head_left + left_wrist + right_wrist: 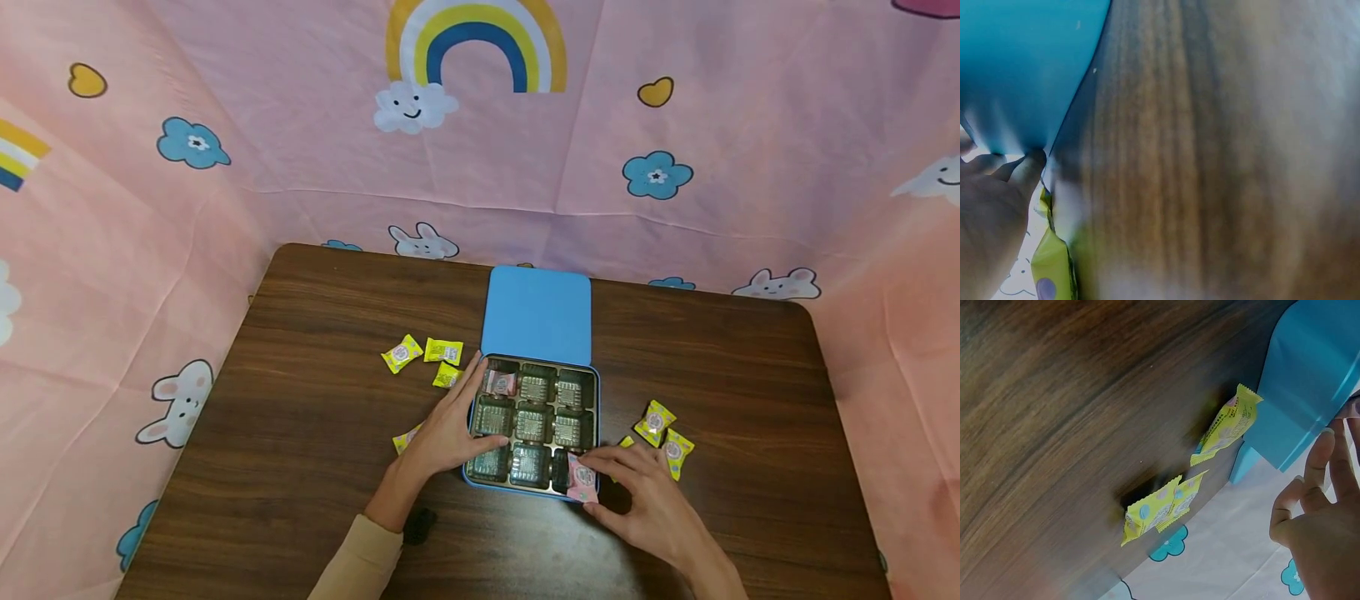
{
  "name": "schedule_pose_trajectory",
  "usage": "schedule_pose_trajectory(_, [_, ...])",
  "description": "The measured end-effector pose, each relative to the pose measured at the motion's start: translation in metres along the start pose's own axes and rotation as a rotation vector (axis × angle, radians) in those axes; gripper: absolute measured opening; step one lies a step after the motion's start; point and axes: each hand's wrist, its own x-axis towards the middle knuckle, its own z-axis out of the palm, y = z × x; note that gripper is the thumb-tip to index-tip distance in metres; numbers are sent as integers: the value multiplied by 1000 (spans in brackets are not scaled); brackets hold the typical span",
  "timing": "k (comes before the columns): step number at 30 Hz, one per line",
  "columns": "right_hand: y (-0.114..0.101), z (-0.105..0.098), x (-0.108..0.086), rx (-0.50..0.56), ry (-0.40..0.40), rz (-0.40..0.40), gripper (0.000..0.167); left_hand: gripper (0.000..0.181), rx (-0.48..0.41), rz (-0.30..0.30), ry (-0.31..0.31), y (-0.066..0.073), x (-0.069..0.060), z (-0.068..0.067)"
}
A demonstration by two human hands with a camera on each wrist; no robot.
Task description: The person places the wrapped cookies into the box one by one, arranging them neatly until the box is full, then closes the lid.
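Observation:
A blue tin [533, 429] with a gold divided insert lies before me, its blue lid [537, 317] extending behind it. One pink wrapped candy [500, 382] sits in the back-left compartment. My right hand [647, 500] pinches another pink wrapped candy [582, 479] at the front-right compartment, where the candy tilts over the tin's rim. My left hand [448, 429] rests along the tin's left edge, its fingers extended and its thumb over the front-left compartments. In the left wrist view, fingertips [1034, 164] touch the tin's blue side. The pinched candy is mostly out of the right wrist view.
Yellow wrapped candies [402, 354] lie left of the tin, one partly hidden by my left hand. More yellow candies [655, 422] lie to the right, beside my right hand. A small dark object [419, 526] is near my left wrist. A patterned pink cloth [495, 167] surrounds the wooden table [315, 400].

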Motion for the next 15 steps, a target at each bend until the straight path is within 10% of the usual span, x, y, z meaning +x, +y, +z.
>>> schedule_pose_trajectory(15, [-1,4,1,-33,-18,-57,60,112,-11,6,15,-1,0,0])
